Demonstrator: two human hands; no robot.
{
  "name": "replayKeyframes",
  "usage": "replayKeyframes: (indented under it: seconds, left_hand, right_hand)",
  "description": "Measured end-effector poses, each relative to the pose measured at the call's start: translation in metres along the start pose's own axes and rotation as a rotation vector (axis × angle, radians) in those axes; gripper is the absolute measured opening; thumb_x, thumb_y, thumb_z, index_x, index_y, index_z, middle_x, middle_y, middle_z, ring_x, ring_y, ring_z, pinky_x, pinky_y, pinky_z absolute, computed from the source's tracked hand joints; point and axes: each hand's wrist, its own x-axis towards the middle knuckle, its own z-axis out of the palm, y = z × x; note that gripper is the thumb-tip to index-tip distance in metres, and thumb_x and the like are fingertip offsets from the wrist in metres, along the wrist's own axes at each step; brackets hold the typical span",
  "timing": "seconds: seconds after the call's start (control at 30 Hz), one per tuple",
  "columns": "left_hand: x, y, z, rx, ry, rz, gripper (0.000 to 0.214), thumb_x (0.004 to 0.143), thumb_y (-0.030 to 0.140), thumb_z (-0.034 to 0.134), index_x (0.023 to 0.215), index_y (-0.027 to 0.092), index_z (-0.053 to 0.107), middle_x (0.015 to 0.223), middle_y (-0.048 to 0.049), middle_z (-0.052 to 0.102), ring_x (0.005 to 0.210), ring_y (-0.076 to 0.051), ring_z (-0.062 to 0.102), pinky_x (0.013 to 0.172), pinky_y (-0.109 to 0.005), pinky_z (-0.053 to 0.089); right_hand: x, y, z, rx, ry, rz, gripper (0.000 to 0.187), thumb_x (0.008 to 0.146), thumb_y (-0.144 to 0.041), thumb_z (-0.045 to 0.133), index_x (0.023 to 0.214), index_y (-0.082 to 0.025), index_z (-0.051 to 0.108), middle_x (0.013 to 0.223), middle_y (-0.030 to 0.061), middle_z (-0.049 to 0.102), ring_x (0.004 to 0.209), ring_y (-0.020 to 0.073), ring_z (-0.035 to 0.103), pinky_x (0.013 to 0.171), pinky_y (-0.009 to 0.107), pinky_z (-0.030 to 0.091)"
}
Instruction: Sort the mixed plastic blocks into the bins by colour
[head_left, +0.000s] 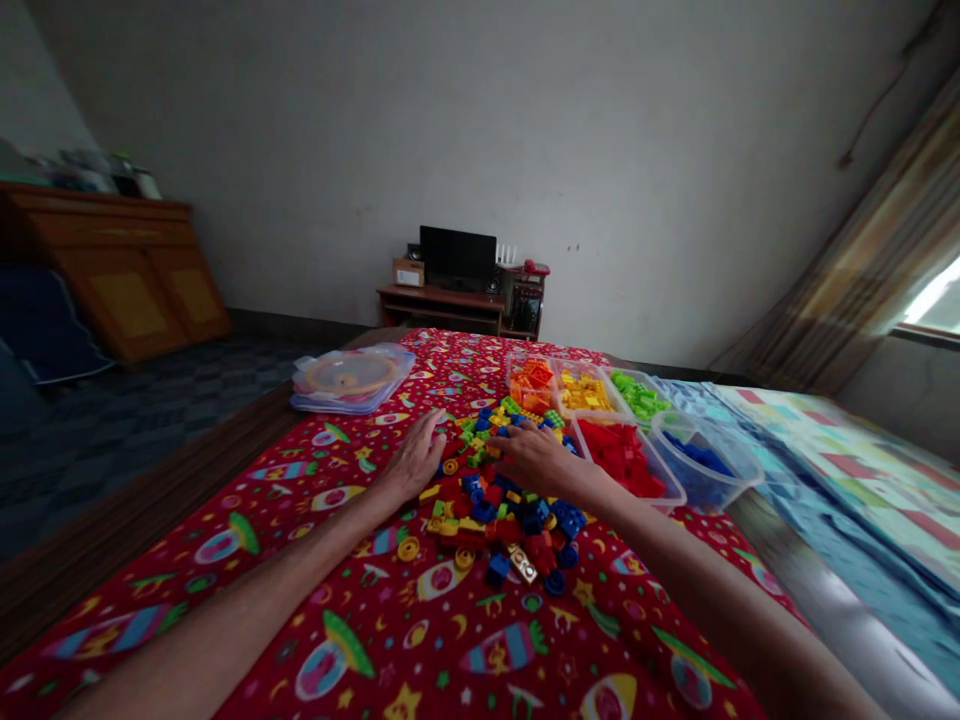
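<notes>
A mixed pile of plastic building blocks point(472, 525), red, blue, yellow and green, lies on a red patterned cloth point(405, 640). Flat at the pile's left edge rests my left hand point(417, 458), its fingers stretched out and nothing in it. My right hand point(534, 455) reaches over the upper right of the pile with fingers bent together and down among the blocks. Whatever its fingertips hold is hidden. Round yellow wheel-like pieces point(408, 548) and a blue block point(497, 571) lie at the near side.
Clear tubs at the right hold sorted blocks: orange point(532, 385), yellow point(585, 392), green point(637, 396), red point(619, 455) and blue point(697, 455). Stacked plastic lids point(352, 378) lie at the far left of the cloth. Beyond stands a desk with a monitor point(457, 256).
</notes>
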Motion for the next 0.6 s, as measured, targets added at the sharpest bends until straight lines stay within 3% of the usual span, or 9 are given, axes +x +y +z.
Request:
replayKeyframes:
  seconds: [0.07,0.13,0.27,0.43,0.6]
  left_hand:
    - [0.001,-0.001,0.001,0.004,-0.003,0.004,0.055,0.089,0.042,0.027,0.133,0.012,0.040,0.140,-0.0159,0.044,0.132,-0.025,0.037,0.112,-0.047,0.028]
    - [0.001,-0.003,0.001,0.014,-0.001,0.008,0.053,0.089,0.043,0.027,0.130,0.012,0.043,0.137,-0.0156,0.046,0.131,-0.025,0.039,0.111,-0.046,0.030]
    - [0.002,-0.007,0.002,0.027,0.016,0.048,0.049,0.090,0.041,0.026,0.124,0.014,0.049,0.133,-0.0141,0.050,0.127,-0.023,0.043,0.111,-0.043,0.031]
    - [0.004,-0.012,0.005,0.035,0.019,0.087,0.046,0.090,0.041,0.026,0.116,0.015,0.054,0.129,-0.0132,0.053,0.125,-0.023,0.046,0.109,-0.044,0.034]
    - [0.003,-0.011,0.005,0.022,0.034,0.095,0.048,0.091,0.043,0.025,0.114,0.013,0.056,0.125,-0.0150,0.055,0.121,-0.025,0.049,0.107,-0.044,0.036]
  right_hand:
    - [0.000,0.004,-0.005,0.051,0.083,0.010,0.035,0.093,-0.033,0.039,0.121,-0.020,0.057,0.105,0.0117,0.066,0.097,0.0228,0.060,0.080,0.030,0.045]
    - [0.005,0.015,-0.010,0.051,0.125,0.127,0.035,0.094,-0.026,0.035,0.117,-0.016,0.058,0.095,0.0124,0.068,0.086,0.0205,0.063,0.073,0.028,0.045]
    - [0.021,0.041,-0.011,-0.036,0.097,0.323,0.032,0.092,-0.020,0.036,0.109,-0.012,0.062,0.102,0.0173,0.067,0.091,0.0229,0.062,0.075,0.029,0.046]
    - [0.029,0.040,0.009,0.024,-0.096,0.190,0.042,0.095,-0.042,0.033,0.111,-0.014,0.060,0.110,0.0161,0.066,0.102,0.0263,0.061,0.084,0.034,0.046]
    - [0.019,0.014,0.017,0.077,-0.024,0.093,0.042,0.096,-0.042,0.034,0.111,-0.013,0.061,0.105,0.0167,0.067,0.099,0.0263,0.063,0.086,0.037,0.045]
